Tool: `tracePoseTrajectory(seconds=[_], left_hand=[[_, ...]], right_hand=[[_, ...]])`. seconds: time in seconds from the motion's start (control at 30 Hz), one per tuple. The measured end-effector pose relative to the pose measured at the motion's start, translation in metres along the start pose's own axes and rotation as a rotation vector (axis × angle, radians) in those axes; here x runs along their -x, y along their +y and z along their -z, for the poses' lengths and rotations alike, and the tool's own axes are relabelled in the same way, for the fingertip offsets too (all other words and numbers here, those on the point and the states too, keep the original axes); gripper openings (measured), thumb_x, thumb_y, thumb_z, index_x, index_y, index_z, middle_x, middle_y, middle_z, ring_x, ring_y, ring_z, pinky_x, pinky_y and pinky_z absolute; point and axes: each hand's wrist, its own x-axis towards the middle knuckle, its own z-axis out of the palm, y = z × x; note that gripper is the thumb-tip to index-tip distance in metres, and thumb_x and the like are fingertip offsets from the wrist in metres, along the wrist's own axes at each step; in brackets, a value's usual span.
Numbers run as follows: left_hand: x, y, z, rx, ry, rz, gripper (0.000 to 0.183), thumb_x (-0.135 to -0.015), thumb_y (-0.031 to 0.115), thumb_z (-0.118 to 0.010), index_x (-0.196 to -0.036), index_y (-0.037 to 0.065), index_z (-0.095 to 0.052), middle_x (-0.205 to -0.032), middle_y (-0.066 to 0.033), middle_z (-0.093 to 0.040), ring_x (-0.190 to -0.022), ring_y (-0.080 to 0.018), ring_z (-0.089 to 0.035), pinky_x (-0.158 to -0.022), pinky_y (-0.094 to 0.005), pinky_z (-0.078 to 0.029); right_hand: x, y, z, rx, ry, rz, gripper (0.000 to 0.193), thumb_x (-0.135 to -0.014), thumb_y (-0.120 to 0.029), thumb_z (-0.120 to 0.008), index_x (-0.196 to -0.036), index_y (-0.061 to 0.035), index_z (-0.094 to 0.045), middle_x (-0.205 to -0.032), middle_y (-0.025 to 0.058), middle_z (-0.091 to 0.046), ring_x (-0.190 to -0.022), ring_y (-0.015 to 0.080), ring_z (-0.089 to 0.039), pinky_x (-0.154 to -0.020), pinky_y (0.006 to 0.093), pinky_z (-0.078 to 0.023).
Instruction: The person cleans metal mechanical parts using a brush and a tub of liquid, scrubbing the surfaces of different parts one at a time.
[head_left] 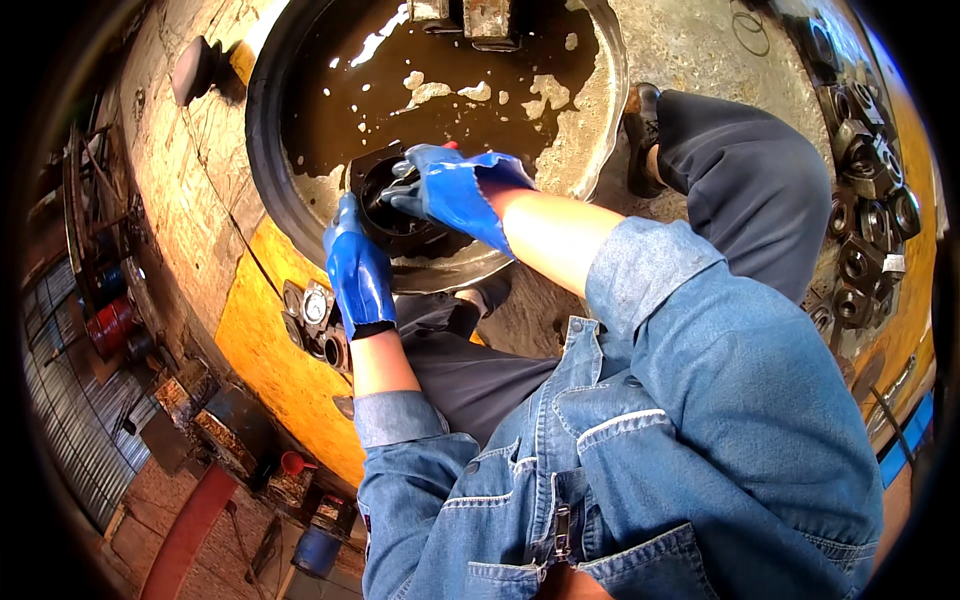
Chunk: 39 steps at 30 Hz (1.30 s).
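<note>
From my remote seat, the largest thing I see is the wide metal basin (265, 130) of brown liquid. Well to its right stands a crowd of metal parts (858, 250). The dark metal housing (400, 228) is inside the basin's near side, its round bore facing up. My left hand (360, 268), gloved blue, touches the housing's left side over the basin's near-left rim, fingers pressed together; I cannot tell whether the thumb pinches. My right hand (440, 190) bends slightly spread fingers into the bore; beside it, a red tip (451, 146) shows over the basin.
</note>
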Motion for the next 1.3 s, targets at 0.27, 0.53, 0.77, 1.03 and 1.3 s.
tracePoseTrajectory(seconds=[0.27,0.53,0.77,1.03,1.3], left_hand=[[0.003,-0.003,0.004,-0.052,-0.025,-0.036,0.042,-0.109,0.027,-0.051,-0.127,-0.007,-0.066,-0.115,-0.0166,-0.075,-0.097,-0.0222,-0.071,-0.086,-0.0335,-0.058],[-0.008,0.002,-0.005,0.228,0.018,0.191,0.04,-0.112,0.027,-0.05,-0.128,-0.005,-0.068,-0.115,-0.0135,-0.075,-0.1,-0.0186,-0.07,-0.09,-0.031,-0.057],[0.003,0.017,-0.006,0.165,-0.004,0.157,0.044,-0.109,0.034,-0.055,-0.116,-0.006,-0.072,-0.105,-0.0136,-0.075,-0.09,-0.0204,-0.07,-0.081,-0.0329,-0.056],[-0.008,-0.002,0.002,0.162,-0.024,0.067,0.048,-0.106,0.039,-0.058,-0.115,-0.007,-0.072,-0.101,-0.0134,-0.075,-0.086,-0.0205,-0.068,-0.076,-0.0327,-0.055],[-0.011,-0.003,0.001,0.201,-0.021,0.12,0.048,-0.105,0.039,-0.061,-0.121,-0.006,-0.072,-0.099,-0.0121,-0.075,-0.085,-0.0185,-0.068,-0.074,-0.0309,-0.054]], right_hand=[[0.013,-0.124,-0.016,1.559,-0.422,0.147,0.031,-0.096,-0.028,-0.067,-0.123,-0.0158,-0.072,-0.123,0.0142,-0.072,-0.106,0.0343,-0.073,-0.091,0.041,-0.059],[-0.039,-0.099,-0.026,1.785,-0.877,0.034,0.02,-0.091,-0.02,-0.07,-0.101,-0.0047,-0.078,-0.09,0.0179,-0.075,-0.08,0.0342,-0.072,-0.074,0.0429,-0.058],[-0.002,-0.111,-0.035,1.624,-1.103,0.593,0.023,-0.094,-0.019,-0.059,-0.09,0.0002,-0.072,-0.088,0.0197,-0.073,-0.085,0.036,-0.072,-0.078,0.0426,-0.057],[-0.016,-0.098,-0.031,1.803,-0.883,0.473,0.029,-0.1,-0.026,-0.054,-0.103,-0.0018,-0.071,-0.092,0.0188,-0.074,-0.088,0.0376,-0.072,-0.081,0.0481,-0.058],[-0.006,-0.073,-0.025,1.535,-0.491,0.056,0.028,-0.095,-0.028,-0.061,-0.116,-0.0161,-0.075,-0.107,0.0142,-0.076,-0.103,0.0331,-0.073,-0.089,0.0461,-0.057]])
